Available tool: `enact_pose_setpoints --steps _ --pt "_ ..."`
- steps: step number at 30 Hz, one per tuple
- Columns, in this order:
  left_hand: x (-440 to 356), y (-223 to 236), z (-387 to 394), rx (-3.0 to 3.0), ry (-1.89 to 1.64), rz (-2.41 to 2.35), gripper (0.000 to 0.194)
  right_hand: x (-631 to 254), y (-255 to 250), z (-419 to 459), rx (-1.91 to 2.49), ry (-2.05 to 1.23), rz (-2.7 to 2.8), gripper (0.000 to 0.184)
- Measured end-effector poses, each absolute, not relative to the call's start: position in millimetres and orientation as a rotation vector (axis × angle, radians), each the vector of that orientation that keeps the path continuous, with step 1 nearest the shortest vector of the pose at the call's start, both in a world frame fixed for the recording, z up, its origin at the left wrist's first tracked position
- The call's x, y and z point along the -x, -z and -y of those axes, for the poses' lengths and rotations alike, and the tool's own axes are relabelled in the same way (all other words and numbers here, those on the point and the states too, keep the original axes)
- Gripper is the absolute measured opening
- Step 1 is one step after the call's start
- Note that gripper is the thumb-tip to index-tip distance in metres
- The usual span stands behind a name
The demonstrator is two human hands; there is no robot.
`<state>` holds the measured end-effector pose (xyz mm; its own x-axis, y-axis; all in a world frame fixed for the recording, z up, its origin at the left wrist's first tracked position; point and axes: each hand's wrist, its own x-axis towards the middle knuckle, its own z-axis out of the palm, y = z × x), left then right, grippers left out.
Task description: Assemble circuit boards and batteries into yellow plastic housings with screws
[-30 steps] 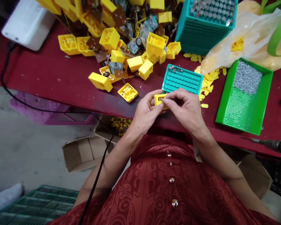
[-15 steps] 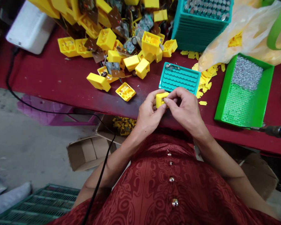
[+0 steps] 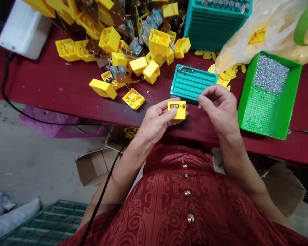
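Note:
In my left hand [image 3: 156, 119] is a small yellow plastic case [image 3: 180, 114], its slotted face turned up and my thumb resting on it. Silvery button cells [image 3: 174, 106] sit side by side in the slot. My right hand [image 3: 219, 107] is apart from the case, to its right, with thumb and forefinger pinched by the corner of a teal ridged tray [image 3: 195, 83]. Whether anything is between those fingertips I cannot make out. Several button cells [image 3: 182, 69] lie in the tray's far left corner.
Yellow housings [image 3: 109, 39] with wires and boards are heaped at the back left. Behind the tray stands a teal tray stack [image 3: 205, 30]. Flat yellow covers [image 3: 227, 77] lie beside a plastic bag [image 3: 236, 44]. A green basket [image 3: 269, 121] holds screws; a screwdriver bit [image 3: 297, 131] points at it.
My right hand has left the case and moved right. The left hand has turned the case so its slot with the cells faces up. The view has shifted slightly.

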<state>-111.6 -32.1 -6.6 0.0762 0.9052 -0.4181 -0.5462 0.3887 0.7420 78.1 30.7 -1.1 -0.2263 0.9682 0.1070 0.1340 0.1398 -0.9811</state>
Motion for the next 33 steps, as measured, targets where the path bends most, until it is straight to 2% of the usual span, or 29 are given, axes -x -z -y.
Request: enact_pose_setpoints --steps 4,7,17,24,29,33 --pt "106.5 6.3 28.4 -0.439 -1.125 -0.976 0.03 -82.1 0.4 -17.5 1.103 -1.076 1.682 0.007" --pt "103.5 8.9 27.3 -0.493 -1.083 -1.012 0.033 -85.3 1.1 -14.8 1.121 -0.972 1.822 0.005" --pt "92.1 6.3 31.3 -0.449 -0.938 -0.999 0.042 -94.1 15.3 -0.8 1.083 -0.518 1.933 0.013" --pt "89.7 -0.2 23.4 -0.453 -0.97 -1.05 0.032 -138.0 9.4 2.7 1.689 -0.039 2.072 0.024" --pt "88.2 -0.6 24.6 -0.476 -0.974 -1.033 0.03 -131.8 15.4 -4.6 1.976 -0.09 2.191 0.025" --pt "88.2 4.3 26.4 -0.487 -0.951 -1.028 0.032 -128.6 18.5 -4.6 1.925 -0.16 2.171 0.026"
